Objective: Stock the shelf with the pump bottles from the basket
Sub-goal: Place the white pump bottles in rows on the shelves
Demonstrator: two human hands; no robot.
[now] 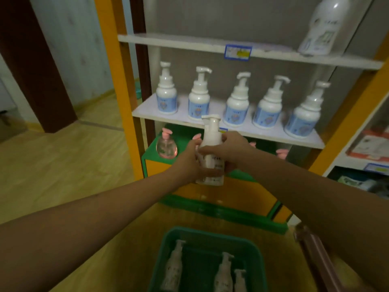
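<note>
Green plastic basket (255, 256), both hands' grip, left hand (189, 163), right hand (228, 149), wrapping smooth white pump bottle (210, 148)

Shop; price tags (238, 52) on shelf edges (189, 44); identical pump bottles (236, 102) in row

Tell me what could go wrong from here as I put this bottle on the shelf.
1. The white pump bottle, held in both the left hand and right hand, sits just below the white middle shelf; its pump head could catch the shelf edge on the way up.
2. Five blue-labelled white pump bottles already stand in a row there, so squeezing another between them might topple one.
</note>
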